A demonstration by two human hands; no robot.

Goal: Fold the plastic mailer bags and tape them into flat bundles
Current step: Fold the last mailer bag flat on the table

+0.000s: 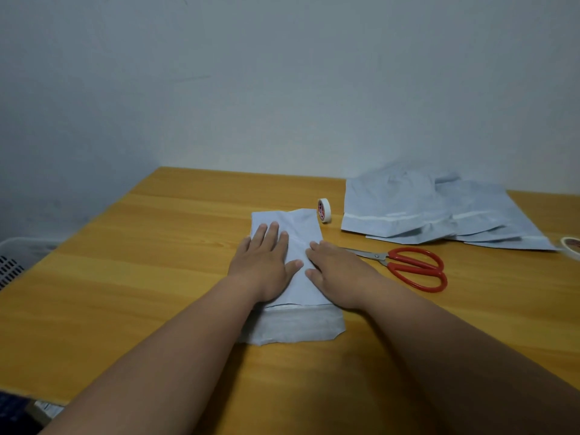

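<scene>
A folded mailer [290, 277] lies flat on the wooden table [141, 262], its long side running away from the person, and both hands press down on it. The left hand [262, 262] lies palm down on the left half, fingers straight and close together, pointing away toward the far edge, with the thumb stretched right across the middle of the plastic. The right hand [337, 271] lies flat on the right edge, fingers straight and angled left toward the middle, so that their tips come near the left thumb without touching it; a strip of bare plastic shows between the two hands. Neither hand curls round anything. The far end of the mailer reaches past the left fingertips, and the near end, with its adhesive strip, sticks out beneath both wrists. A small tape roll [324, 210] stands on edge just beyond the mailer's far right corner. Red-handled scissors [408, 267] lie closed just right of the right hand, blades pointing toward it. A loose pile of unfolded mailers [423, 211] is spread at the far right, and a second roll [571, 246] shows partly at the frame's right edge.
</scene>
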